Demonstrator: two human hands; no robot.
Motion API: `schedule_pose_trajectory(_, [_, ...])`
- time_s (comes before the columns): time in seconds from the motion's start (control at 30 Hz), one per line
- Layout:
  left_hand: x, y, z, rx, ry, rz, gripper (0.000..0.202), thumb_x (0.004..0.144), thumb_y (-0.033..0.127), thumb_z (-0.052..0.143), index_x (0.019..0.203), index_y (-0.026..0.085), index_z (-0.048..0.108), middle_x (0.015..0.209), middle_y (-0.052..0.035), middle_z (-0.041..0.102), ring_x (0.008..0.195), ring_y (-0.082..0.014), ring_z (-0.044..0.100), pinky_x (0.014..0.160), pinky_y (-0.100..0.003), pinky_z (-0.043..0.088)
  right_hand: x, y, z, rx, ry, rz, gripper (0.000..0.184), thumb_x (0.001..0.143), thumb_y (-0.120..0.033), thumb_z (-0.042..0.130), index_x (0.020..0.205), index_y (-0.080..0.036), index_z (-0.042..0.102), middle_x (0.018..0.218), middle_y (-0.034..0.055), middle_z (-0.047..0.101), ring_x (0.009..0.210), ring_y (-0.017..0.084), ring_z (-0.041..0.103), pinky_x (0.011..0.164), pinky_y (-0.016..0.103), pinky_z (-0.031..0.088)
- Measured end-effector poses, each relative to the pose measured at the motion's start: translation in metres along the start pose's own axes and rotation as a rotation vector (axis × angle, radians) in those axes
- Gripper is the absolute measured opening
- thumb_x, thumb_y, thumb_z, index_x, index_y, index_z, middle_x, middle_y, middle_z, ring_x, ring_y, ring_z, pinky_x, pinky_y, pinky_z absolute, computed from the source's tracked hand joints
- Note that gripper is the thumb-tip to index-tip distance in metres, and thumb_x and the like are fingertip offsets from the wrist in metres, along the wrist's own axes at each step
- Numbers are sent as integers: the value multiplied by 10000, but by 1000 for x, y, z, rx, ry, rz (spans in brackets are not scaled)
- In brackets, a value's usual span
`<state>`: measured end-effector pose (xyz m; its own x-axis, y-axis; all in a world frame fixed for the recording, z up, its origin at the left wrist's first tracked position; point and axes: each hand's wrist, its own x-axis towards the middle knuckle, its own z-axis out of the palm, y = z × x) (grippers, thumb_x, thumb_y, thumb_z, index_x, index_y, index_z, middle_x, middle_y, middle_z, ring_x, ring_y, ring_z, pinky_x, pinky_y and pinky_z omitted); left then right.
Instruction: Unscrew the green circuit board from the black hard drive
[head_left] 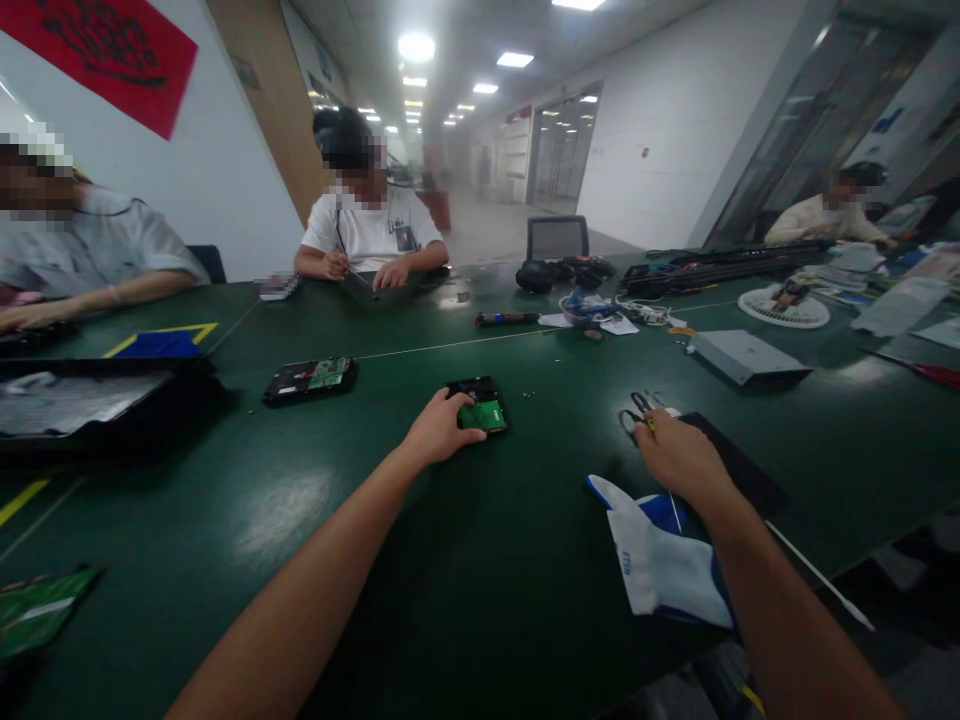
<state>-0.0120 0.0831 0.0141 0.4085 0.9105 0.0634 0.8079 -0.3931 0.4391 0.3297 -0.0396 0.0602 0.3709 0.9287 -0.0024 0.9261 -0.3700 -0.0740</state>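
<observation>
One hard drive [487,414] in left hand [442,430] grip; right hand [681,455], apart, around slim tool [651,425].

A person [371,215] sits past the left fingers [471,437], a bit to their left, across the green bench [525,560]. A chair [556,238] stands far past them, to their right. A black tray [191,387] is far to their left. Red paper [161,75] hangs high on that side. Past the right fingers [646,447], to their right, is a gray box [750,355], with a round white cover [772,310] farther off.
</observation>
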Motion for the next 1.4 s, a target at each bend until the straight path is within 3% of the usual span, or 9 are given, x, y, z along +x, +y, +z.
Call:
schedule_pose_trajectory(0.27, [0, 0, 0, -4, -21, -25, 676, 759, 519, 774, 1341, 243, 568, 1507, -130, 444, 1402, -354, 424, 1129, -453, 380, -7, -6, -10, 8, 49, 15, 392, 996, -362, 351, 1168, -127, 613, 1004, 197, 726, 959, 342, 701, 796, 410, 464])
schedule_pose_trajectory(0.57, [1, 0, 0, -7, -21, -28, 662, 742, 516, 782, 1318, 258, 585, 1448, -116, 483, 1268, -331, 543, 1055, -418, 452, -17, -63, -5, 166, 155, -344, 380, 1002, -339, 397, 1269, -138, 578, 1166, 188, 685, 1033, 313, 669, 859, 422, 483])
schedule_pose_trajectory(0.73, [1, -2, 1, -6, -9, -22, 676, 730, 528, 787, 1315, 251, 591, 1449, -123, 480, 1280, -340, 533, 1059, -422, 450, -11, -81, 13, 523, 2, -450, 323, 963, -337, 508, 1240, -207, 610, 1052, 115, 682, 839, 226, 669, 727, 353, 515])
schedule_pose_trajectory(0.83, [1, -3, 2, -9, 13, 1, 673, 735, 522, 785, 1315, 241, 592, 1447, -128, 484, 1291, -341, 525, 1084, -429, 430, -8, -79, 28, 1049, -300, -387, 358, 951, -435, 534, 1253, -251, 590, 856, 14, 621, 517, 106, 506, 462, 247, 415])
schedule_pose_trajectory(0.93, [2, -4, 2, -22, 13, 11, 672, 730, 532, 789, 1307, 244, 598, 1439, -125, 499, 1306, -346, 511, 1088, -437, 427, -4, -68, 37, 1484, -473, -255, 341, 895, -445, 622, 1155, -223, 615, 802, -21, 558, 465, 57, 364, 376, 186, 257])
schedule_pose_trajectory(1.03, [2, -6, 2, -44, -2, -9, 672, 720, 538, 797, 1297, 253, 602, 1426, -118, 517, 1288, -340, 530, 1071, -429, 443, 3, -59, 29, 1621, -457, -201, 331, 876, -408, 660, 1143, -218, 617, 801, -26, 560, 467, 49, 339, 365, 176, 221])
schedule_pose_trajectory(1.13, [2, -7, 3, -49, -2, -27, 668, 721, 532, 800, 1296, 253, 603, 1468, -121, 481, 1282, -342, 541, 1066, -435, 444, 15, -62, 7, 1584, -402, -251, 308, 900, -390, 641, 1155, -218, 615, 832, -16, 582, 495, 54, 395, 385, 176, 290])
schedule_pose_trajectory(1.3, [2, -7, 3, -54, 5, -18, 666, 722, 530, 799, 1293, 246, 608, 1437, -124, 501, 1268, -344, 551, 1058, -429, 449, 49, -101, -14, 1392, -297, -310, 249, 905, -331, 639, 1122, -212, 616, 847, 6, 624, 495, 65, 472, 353, 164, 310])
schedule_pose_trajectory(1.4, [1, -6, 2, -54, 6, -10, 652, 722, 533, 796, 1279, 248, 614, 1401, -116, 528, 1265, -340, 551, 1056, -422, 450, 70, -132, 1, 1643, -250, -100, 127, 898, -263, 619, 999, -194, 589, 759, -2, 610, 461, 60, 455, 330, 145, 256])
